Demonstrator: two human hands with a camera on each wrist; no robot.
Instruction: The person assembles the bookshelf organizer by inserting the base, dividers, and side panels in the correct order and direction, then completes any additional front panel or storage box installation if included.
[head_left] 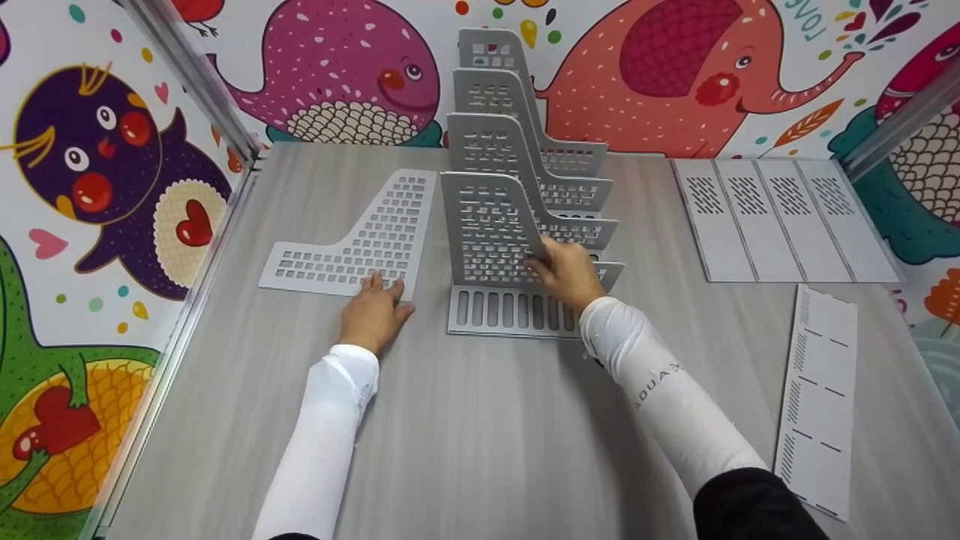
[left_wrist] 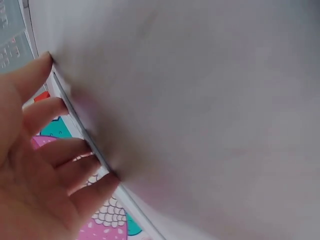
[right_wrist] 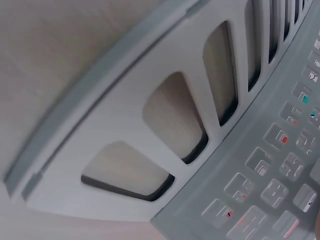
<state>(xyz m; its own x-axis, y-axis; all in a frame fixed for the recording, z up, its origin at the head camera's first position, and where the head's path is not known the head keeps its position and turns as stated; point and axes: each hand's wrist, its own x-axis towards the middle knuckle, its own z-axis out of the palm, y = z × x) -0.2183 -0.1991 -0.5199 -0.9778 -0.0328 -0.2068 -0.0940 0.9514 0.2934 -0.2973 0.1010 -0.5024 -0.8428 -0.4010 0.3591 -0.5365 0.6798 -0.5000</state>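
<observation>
Several grey perforated panels [head_left: 491, 225] stand upright in a row on a slotted base [head_left: 487, 309]. My right hand [head_left: 566, 274] grips the sloping edge of the frontmost one; in the right wrist view the slotted base [right_wrist: 135, 127] and the panel's square holes [right_wrist: 260, 160] show close up. To the left, a loose perforated panel [head_left: 375, 232] of the same shape lies flat on the table. My left hand [head_left: 375, 311] rests on its near edge, fingertips on the panel. The left wrist view shows the left hand [left_wrist: 45, 165] with fingers bent at a thin edge [left_wrist: 82, 130].
Slotted flat panels [head_left: 776, 232] lie side by side at the back right. Nearer, a long flat panel [head_left: 817, 405] lies by the table's right side. Cartoon-printed walls [head_left: 360, 67] and metal rails [head_left: 184, 322] border the table [head_left: 480, 435].
</observation>
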